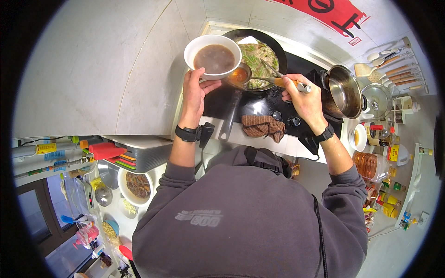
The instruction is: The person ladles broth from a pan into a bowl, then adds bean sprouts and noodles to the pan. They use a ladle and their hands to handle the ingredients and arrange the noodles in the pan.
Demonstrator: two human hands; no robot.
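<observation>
My left hand (198, 88) grips a white bowl (212, 57) of brown liquid, thumb on its rim, beside a black wok (283, 55). The wok holds broth with green and pale strips (255, 57) and a white piece at its far side. My right hand (300, 99) is closed around the wooden handle of a ladle (247, 71), along with a thin metal utensil (269, 67) whose tip points into the wok. Orange-red liquid shows in the ladle's cup, just right of the bowl's lower rim. Below, the wok's long handle (229, 118) points toward me.
A brown striped cloth (263, 127) lies by the knobs of the black stove (257, 104). A steel pot (344, 91) and a glass lid (376, 100) stand right. Utensils hang beyond; bottles line the right counter. A knife block (142, 153) and food bowls are left.
</observation>
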